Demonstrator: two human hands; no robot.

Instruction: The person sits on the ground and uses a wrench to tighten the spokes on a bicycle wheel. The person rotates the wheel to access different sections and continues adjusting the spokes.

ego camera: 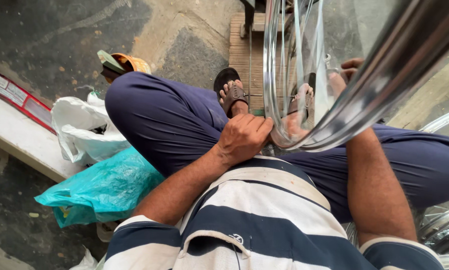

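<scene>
While seated, the left hand (244, 136) clenches around the chrome wheel rim (304, 142).

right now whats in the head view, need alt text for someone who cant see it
A seated person's left hand grips a shiny metal wheel rim held over their lap; the right hand shows behind it. A teal plastic bag and a white bag lie alongside.

rim (304, 100) blocks right | bags (102, 187) crowd left | knee (149, 110) between
</scene>
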